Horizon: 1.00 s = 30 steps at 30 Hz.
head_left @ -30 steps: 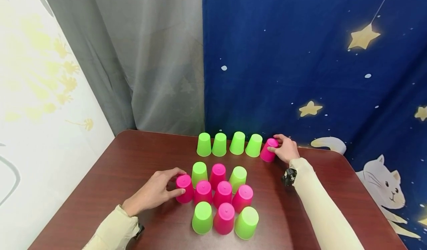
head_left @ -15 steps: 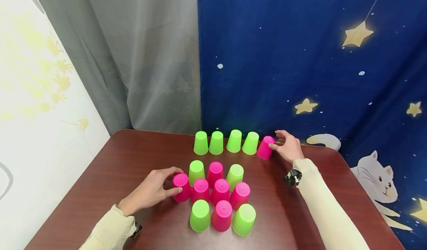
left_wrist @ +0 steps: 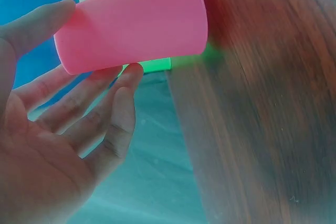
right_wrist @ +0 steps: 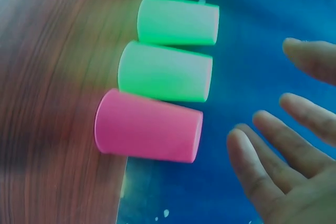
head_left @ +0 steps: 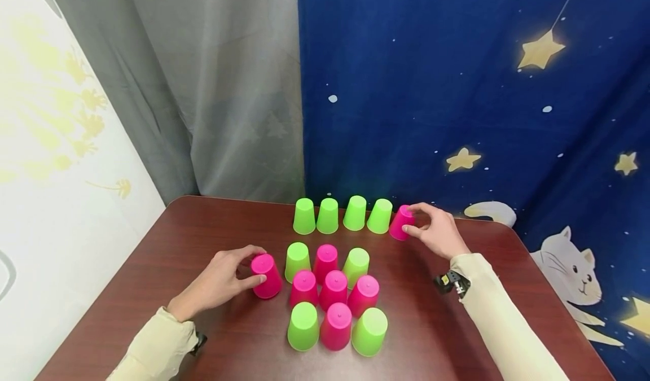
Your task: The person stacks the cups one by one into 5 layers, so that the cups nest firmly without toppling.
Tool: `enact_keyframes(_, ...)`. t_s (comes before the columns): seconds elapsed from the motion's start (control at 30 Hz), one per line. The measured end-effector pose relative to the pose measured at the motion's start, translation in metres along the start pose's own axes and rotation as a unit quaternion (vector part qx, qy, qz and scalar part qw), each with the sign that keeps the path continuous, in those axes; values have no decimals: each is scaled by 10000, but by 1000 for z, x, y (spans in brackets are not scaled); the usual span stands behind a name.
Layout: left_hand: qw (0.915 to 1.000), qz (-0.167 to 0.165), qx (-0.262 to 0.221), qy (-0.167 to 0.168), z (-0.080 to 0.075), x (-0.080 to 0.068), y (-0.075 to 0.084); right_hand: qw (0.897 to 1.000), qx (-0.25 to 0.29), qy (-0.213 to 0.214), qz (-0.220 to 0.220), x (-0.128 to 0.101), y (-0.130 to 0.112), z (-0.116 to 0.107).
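Counter (head_left: pixel 152 290): brown wood grain, all cups upside down.

Nearest the front edge, mid-counter: a row of three, green cup (head_left: pixel 303 326), pink cup (head_left: pixel 335 325), green cup (head_left: pixel 369 331), touching side by side. Just behind them a pink row of three (head_left: pixel 333 290), then a green-pink-green row (head_left: pixel 325 259). All packed into one cluster.

Left hand (head_left: pixel 220 279), cream sleeve: grip grasping the left pink cup (head_left: pixel 266 276), thumb on the near side, fingers (head_left: pixel 249 251) curled over the far side. That cup sits just left of the cluster, a small gap from it, tilted a bit. Left wrist view shows the same cup (left_wrist: pixel 134 22) against thumb and fingertips, palm clear of it.

Far edge, right of centre: a row of four green cups (head_left: pixel 342 215), then the far pink cup (head_left: pixel 402 222) at the row's right end, leaning toward the greens. Right hand (head_left: pixel 437 231): grip released, fingers loosely curved round the cup's right side; head view suggests fingertips at its top, wrist view shows a gap between fingers (right_wrist: pixel 273 156) and cup (right_wrist: pixel 149 127). Contact: can't tell.

Behind the counter: grey curtain (head_left: pixel 203 87) and blue starry backdrop (head_left: pixel 457 87).
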<state>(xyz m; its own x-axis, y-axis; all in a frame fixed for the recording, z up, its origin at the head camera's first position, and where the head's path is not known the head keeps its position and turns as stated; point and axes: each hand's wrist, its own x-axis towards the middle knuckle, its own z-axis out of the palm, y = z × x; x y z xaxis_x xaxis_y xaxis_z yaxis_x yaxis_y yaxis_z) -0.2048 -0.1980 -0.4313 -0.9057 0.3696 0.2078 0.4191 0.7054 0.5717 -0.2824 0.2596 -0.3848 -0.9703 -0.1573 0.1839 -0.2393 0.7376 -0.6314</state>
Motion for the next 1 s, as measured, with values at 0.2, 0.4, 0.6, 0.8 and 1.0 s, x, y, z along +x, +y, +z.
enact_keyframes(0.2,9999,-143,14,87,-2,3,-7,9976,65,-450,-532,-13,-9,7)
enact_keyframes(0.4,9995,-183,192,161,-3,10,-12,9897,292,-1042,-941,-28,-17,14)
enact_keyframes(0.6,9983,-142,485,286,-5,21,-18,9804,391,-1544,-1162,-41,-27,18)
enact_keyframes(0.8,9981,-202,503,303,-7,36,-24,9707,503,-1907,-1375,-55,-37,25)
enact_keyframes(1.0,9980,-274,445,358,-6,53,-23,9681,508,-1912,-1541,-70,-43,27)
